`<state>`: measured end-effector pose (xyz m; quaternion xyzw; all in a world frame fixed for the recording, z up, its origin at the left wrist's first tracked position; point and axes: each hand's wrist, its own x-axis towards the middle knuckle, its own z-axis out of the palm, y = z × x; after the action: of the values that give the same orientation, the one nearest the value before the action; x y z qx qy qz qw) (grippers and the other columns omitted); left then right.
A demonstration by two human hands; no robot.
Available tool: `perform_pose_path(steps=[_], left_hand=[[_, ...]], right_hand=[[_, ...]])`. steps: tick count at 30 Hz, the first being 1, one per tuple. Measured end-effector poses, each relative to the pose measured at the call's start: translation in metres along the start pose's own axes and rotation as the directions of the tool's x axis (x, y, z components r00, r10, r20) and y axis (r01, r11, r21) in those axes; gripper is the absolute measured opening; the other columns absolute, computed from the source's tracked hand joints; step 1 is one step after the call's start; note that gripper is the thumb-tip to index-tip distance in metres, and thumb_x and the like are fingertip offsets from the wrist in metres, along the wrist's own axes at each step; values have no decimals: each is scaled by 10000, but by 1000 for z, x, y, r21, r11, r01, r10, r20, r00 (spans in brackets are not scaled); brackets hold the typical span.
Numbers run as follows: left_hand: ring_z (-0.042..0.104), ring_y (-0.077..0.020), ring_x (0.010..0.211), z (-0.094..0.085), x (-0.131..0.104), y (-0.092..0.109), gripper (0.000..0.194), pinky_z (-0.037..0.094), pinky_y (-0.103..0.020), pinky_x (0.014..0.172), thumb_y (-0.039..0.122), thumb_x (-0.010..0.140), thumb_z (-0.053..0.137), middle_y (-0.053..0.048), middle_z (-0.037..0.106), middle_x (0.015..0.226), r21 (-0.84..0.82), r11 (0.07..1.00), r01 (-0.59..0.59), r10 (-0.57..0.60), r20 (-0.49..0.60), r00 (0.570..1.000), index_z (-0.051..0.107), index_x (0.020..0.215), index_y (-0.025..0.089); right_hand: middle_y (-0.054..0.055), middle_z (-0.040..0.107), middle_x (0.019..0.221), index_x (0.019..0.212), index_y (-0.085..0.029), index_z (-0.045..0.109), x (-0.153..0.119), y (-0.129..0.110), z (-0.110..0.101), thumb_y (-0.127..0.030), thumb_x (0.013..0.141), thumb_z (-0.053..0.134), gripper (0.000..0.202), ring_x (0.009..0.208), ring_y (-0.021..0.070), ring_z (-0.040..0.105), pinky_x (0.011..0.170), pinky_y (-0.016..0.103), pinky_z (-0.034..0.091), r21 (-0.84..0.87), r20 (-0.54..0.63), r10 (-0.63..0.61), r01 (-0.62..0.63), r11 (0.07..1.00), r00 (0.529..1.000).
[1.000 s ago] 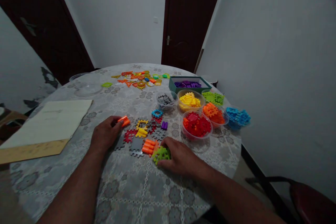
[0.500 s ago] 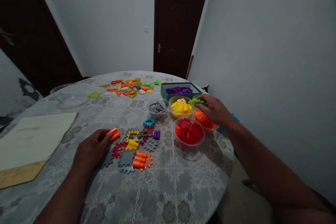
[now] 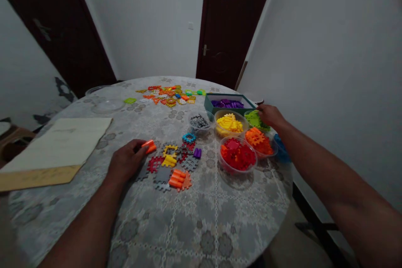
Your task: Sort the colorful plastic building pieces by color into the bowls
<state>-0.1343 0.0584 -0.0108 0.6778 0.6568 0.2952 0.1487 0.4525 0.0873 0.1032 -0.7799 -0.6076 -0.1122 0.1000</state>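
Note:
My left hand (image 3: 127, 160) rests at the left of a loose patch of toy pieces, its fingers closed on an orange building block (image 3: 149, 146) with rounded ridges. Beside it lie flat notched tiles, among them a grey tile (image 3: 162, 174), a dark red tile (image 3: 155, 163) and a blue ring tile (image 3: 189, 137). A yellow block (image 3: 169, 160), a purple block (image 3: 197, 153) and orange blocks (image 3: 177, 178) sit on or by these tiles. My right hand (image 3: 270, 116) is at the far right edge of the bowl of green pieces (image 3: 256, 119), fingers curled; their tips are partly hidden.
Clear bowls hold red pieces (image 3: 238, 153), orange pieces (image 3: 259, 141), yellow pieces (image 3: 230, 124) and grey pieces (image 3: 200, 121). A green box (image 3: 211, 106) contains purple pieces. Mixed flat pieces (image 3: 169, 96) lie farther back. A paper pad (image 3: 53, 142) is on the left.
My right hand has moved back and right across the green bowl, uncovering its pieces and the orange bowl. The view has shifted left and down. My left hand keeps the orange block.

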Motion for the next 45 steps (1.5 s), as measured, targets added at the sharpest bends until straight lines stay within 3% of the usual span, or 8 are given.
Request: perform_pose_path(steps=[6,12,15,19,25,33,40,45], left_hand=[[720,-241,887,5,-4,4,367,495,-339,802,491,918,612,-60,804,976,-78,997,1,-2,-11,1000,791,1110,234],[726,-248,945,6,-6,6,320,509,-362,868,399,946,621,-83,817,1071,-90,994,-56,59,30,998,803,1148,231],[725,-255,973,6,-6,7,314,517,-377,892,372,972,602,-96,815,1110,-84,994,-70,73,27,997,803,1171,235],[726,-253,970,8,-7,6,313,520,-374,902,358,979,595,-92,816,1097,-73,995,-70,72,27,997,800,1180,233],[731,-247,983,9,-8,7,308,521,-353,918,368,971,591,-69,818,1102,-107,991,-75,80,45,996,802,1156,240],[736,-251,947,-3,-11,19,312,554,-398,930,374,927,626,-74,817,1044,-368,927,-71,82,14,997,803,1117,202],[747,-289,972,-18,-21,37,438,592,-451,954,581,777,822,-76,823,1034,-641,767,-1,137,163,977,815,1031,225],[750,-269,890,-22,-24,40,439,611,-395,861,569,719,882,-73,821,956,-684,727,60,168,262,950,821,962,209]], right_hand=[[275,733,1284,1267,-43,761,-26,-23,-29,-159,1043,485,374,1145,273,703,965,376,461,11,-97,-131,132,991,987],[139,780,1141,1161,-187,755,-131,-127,-66,-256,1005,597,232,972,261,738,870,389,551,301,-276,-448,519,800,850],[88,776,1105,1187,-229,711,-189,-188,-55,-244,1034,553,220,974,237,738,876,378,578,495,-126,-624,593,635,772],[134,731,1231,1285,-206,653,-234,-244,-16,-252,1048,560,259,1116,265,702,965,417,569,564,33,-670,540,625,741],[167,690,1245,1302,-175,650,-239,-273,14,-269,1036,598,287,1133,296,659,982,446,535,550,171,-628,455,700,759],[47,668,947,961,-222,692,-233,-276,15,-241,996,624,78,932,222,627,859,355,496,741,83,-625,372,560,776],[118,568,1487,1130,-229,714,-203,-297,-3,-332,1000,640,181,1439,261,491,1084,394,477,868,-54,-528,302,395,848],[18,701,990,1023,-225,702,-199,-312,3,-342,983,663,130,938,192,652,832,313,515,911,53,-537,179,371,842]])
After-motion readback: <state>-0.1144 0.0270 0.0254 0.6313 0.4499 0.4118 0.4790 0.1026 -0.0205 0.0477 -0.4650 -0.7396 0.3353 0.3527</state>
